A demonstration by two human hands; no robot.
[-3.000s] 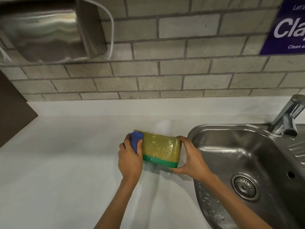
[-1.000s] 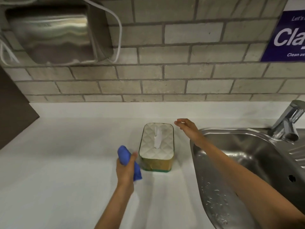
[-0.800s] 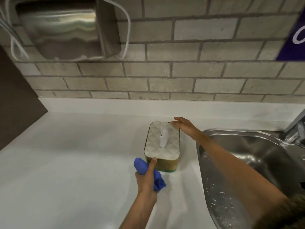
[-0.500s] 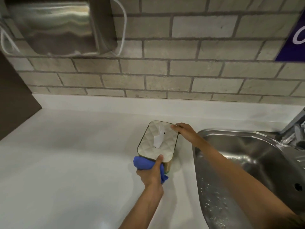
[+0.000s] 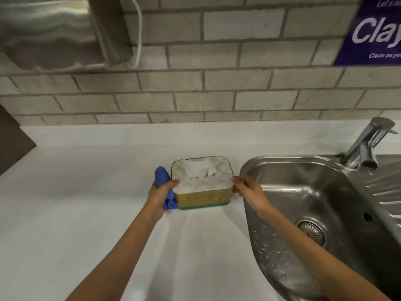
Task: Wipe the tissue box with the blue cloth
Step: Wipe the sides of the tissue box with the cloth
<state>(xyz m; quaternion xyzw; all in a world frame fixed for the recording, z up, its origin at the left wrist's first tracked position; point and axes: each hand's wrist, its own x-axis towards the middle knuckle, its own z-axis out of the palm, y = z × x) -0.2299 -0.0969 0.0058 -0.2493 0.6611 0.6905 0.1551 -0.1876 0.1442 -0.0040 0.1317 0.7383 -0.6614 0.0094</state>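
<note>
The tissue box (image 5: 202, 197) stands upright on the white counter (image 5: 86, 213), its long side facing me. It has a quilted white lid with a tissue poking out, mustard sides and a green base. My left hand (image 5: 159, 195) holds the bunched blue cloth (image 5: 165, 185) against the box's left end, thumb on the lid's corner. My right hand (image 5: 249, 192) pinches the box's right end at the lid edge.
A steel sink (image 5: 314, 213) lies just right of the box, with a chrome tap (image 5: 368, 144) at its back right. A steel wall dispenser (image 5: 52, 31) hangs at upper left and a purple sign (image 5: 373, 31) at upper right, on the brick wall.
The box has been turned so its long side faces me. My left hand moved the cloth from the box's near end to its left end. My right hand shifted to the right end.
</note>
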